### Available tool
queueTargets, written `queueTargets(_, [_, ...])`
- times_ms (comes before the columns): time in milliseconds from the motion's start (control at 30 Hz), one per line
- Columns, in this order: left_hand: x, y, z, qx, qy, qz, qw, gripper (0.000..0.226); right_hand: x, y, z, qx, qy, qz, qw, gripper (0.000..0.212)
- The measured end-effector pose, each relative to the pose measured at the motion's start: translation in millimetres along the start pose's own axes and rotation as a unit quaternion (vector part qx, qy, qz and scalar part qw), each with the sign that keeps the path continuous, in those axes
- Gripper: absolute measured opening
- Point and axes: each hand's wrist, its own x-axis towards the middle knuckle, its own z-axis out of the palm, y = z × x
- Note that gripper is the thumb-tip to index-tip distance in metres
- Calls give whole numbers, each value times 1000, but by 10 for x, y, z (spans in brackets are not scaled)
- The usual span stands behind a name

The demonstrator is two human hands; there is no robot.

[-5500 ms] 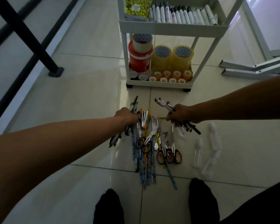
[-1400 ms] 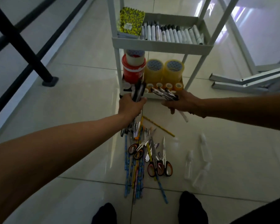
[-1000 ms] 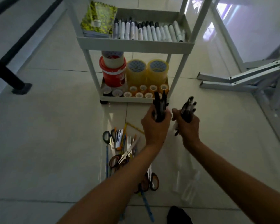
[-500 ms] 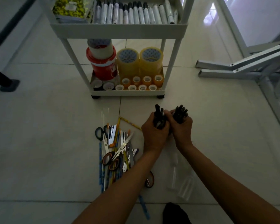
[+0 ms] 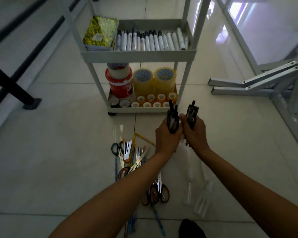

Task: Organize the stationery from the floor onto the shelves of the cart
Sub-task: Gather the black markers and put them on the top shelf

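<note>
Both hands have risen, gripping pen bundles.

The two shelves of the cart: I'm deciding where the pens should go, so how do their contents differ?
The upper shelf holds a row of markers lying flat beside a yellow patterned notebook. The lower shelf holds only tape: large rolls stacked upright at the back, small rolls in front. Items on both shelves are grouped by kind. The left hand and right hand each grip a bundle of dark pens.
</note>
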Motion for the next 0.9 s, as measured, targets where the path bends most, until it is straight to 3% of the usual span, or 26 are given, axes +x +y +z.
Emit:
queueTargets(200, [334, 530, -518, 73, -111, 68, 989, 15, 98, -527, -4, 1, -67, -17, 998, 21])
queueTargets(333, [571, 1007, -804, 139, -150, 129, 970, 13, 248, -982, -48, -14, -96, -12, 995, 28])
queueTargets(633, [801, 2135, -1107, 131, -98, 187, 969, 17, 560, -2280, -286, -61, -106, -89, 988, 23])
queueTargets(800, [862, 2864, -1347, 103, -57, 218, 969, 9, 593, -3132, -405, -38, -102, -148, 983, 26])
queueTargets(900, [882, 3364, -1495, 102, -41, 239, 965, 16, 621, -3652, -499, -29, -88, -185, 978, 25])
